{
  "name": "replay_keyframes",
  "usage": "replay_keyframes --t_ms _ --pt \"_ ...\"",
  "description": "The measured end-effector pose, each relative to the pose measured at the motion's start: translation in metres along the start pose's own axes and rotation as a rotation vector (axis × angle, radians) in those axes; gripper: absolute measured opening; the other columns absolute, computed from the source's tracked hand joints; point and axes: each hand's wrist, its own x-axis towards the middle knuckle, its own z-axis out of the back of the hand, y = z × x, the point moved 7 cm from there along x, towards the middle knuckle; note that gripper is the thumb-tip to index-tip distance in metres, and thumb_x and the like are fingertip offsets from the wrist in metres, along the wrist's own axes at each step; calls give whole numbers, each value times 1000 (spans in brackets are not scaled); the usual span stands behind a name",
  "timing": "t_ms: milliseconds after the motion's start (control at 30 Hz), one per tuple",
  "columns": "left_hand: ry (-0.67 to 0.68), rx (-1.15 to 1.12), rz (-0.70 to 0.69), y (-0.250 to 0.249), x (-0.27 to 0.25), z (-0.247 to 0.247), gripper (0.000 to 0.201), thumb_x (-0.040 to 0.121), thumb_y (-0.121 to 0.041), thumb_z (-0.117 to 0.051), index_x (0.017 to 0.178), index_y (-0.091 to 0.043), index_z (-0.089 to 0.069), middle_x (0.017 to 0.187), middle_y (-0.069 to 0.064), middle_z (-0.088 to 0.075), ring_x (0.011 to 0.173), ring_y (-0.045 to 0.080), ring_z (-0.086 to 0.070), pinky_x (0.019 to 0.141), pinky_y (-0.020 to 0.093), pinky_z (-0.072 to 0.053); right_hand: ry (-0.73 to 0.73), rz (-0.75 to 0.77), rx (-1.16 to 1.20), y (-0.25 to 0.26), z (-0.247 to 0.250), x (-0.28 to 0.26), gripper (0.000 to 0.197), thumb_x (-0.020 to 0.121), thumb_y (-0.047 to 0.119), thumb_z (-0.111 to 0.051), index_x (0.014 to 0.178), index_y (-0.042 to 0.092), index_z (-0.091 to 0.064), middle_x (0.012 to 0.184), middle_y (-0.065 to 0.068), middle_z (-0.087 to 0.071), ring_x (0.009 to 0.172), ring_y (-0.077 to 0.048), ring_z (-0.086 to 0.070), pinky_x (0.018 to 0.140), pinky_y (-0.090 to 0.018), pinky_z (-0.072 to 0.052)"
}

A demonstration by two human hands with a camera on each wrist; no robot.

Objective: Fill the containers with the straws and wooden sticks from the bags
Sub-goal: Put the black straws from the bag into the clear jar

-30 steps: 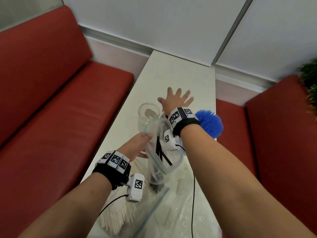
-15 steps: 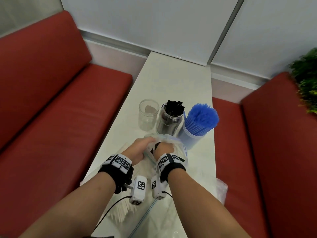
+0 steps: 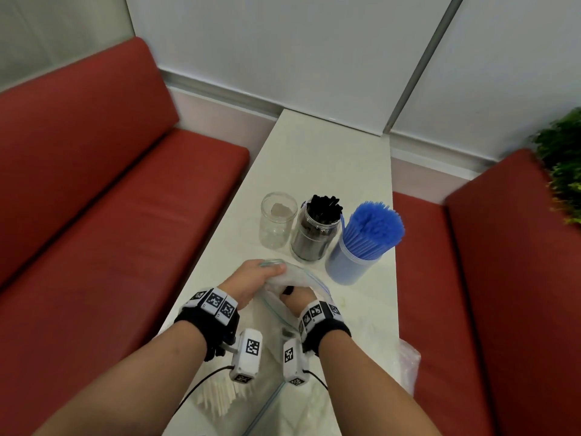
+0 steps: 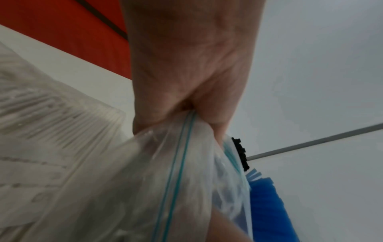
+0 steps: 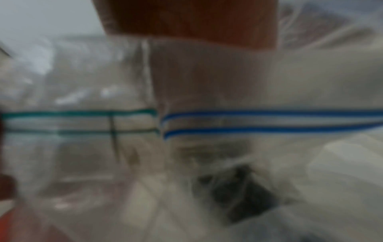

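My left hand (image 3: 256, 276) grips the rim of a clear zip bag (image 3: 301, 278), holding its mouth up; the left wrist view shows the fingers bunched on the zip line (image 4: 182, 147). My right hand (image 3: 297, 298) is sunk into the bag, with a black straw end (image 3: 287, 290) sticking out by its thumb. The right wrist view is blurred, and a dark mass (image 5: 238, 188) lies low in the bag. Behind stand an empty glass jar (image 3: 278, 220), a jar of black straws (image 3: 317, 228) and a tub of blue straws (image 3: 364, 243).
A bag of white wooden sticks (image 3: 217, 398) lies on the white table (image 3: 330, 158) under my left forearm. Another crumpled clear bag (image 3: 408, 357) hangs at the table's right edge. Red benches (image 3: 125, 215) flank the narrow table, and a plant (image 3: 562, 171) is at right.
My right hand came back from above the black straw jar and plunged into the bag. The bag dropped lower with my left hand still holding its rim.
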Motion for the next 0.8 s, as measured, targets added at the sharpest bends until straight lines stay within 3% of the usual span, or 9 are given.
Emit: replay_keyframes --t_ms 133,233,333,400,467,533,600,700,800 --pt "-290 149 -67 -11 6 5 30 96 -25 -57 114 -1 -62 111 17 -67 105 32 -63 97 44 -49 -151 112 -17 21 15 -13 35 101 17 -54 133 4 -58 136 -18 -60 126 -31 -56 105 -35 -43" --pt "-403 283 -87 -21 4 -1 37 101 -29 -43 121 0 -53 118 18 -59 103 29 -56 86 34 -45 -190 131 106 18 20 -23 35 96 19 -60 127 4 -58 126 -18 -64 119 -33 -60 99 -39 -48" --pt "-434 332 -132 -31 0 -10 41 102 -32 -39 128 -1 -44 125 17 -54 108 29 -52 87 34 -42 -300 158 117 11 30 -35 36 97 31 -57 126 10 -61 124 -15 -66 117 -32 -62 100 -43 -50" --pt "-308 282 -139 -34 -2 -27 44 98 -41 -49 129 -11 -42 125 10 -54 103 21 -54 83 32 -43 -451 182 71 5 46 -43 41 96 40 -56 130 18 -61 128 -9 -66 120 -30 -60 103 -42 -47" --pt "-32 261 -132 -35 -10 -54 57 88 -50 -64 131 -21 -42 126 -1 -56 105 12 -56 83 28 -46 -459 147 109 -4 50 -46 38 99 29 -54 134 13 -60 134 -12 -63 124 -31 -58 103 -37 -45" --pt "257 289 -152 -38 -21 -81 60 83 -42 -75 132 -22 -49 127 -7 -61 112 11 -60 91 27 -51 -418 78 283 -17 50 -45 34 102 15 -48 133 3 -59 132 -20 -62 122 -35 -59 90 -32 -44" --pt "343 326 -210 -44 -27 -89 45 82 -26 -78 124 -23 -60 116 -4 -70 106 9 -67 83 23 -55 -449 80 412 -22 52 -46 33 103 8 -47 133 -2 -57 131 -23 -61 122 -37 -58 87 -31 -43" --pt "54 421 -266 -54 -19 -68 35 83 -21 -75 115 -9 -66 108 10 -71 101 24 -68 88 40 -55 -401 174 444 -9 51 -50 30 105 4 -44 129 -9 -56 128 -28 -59 120 -35 -57 90 -32 -43" --pt "-177 569 -260 -53 -9 -49 26 89 -22 -66 103 -1 -65 101 18 -68 93 31 -64 82 39 -52 -279 206 288 -1 43 -58 23 107 19 -43 91 11 -58 100 -18 -63 92 -23 -54 78 -29 -37"
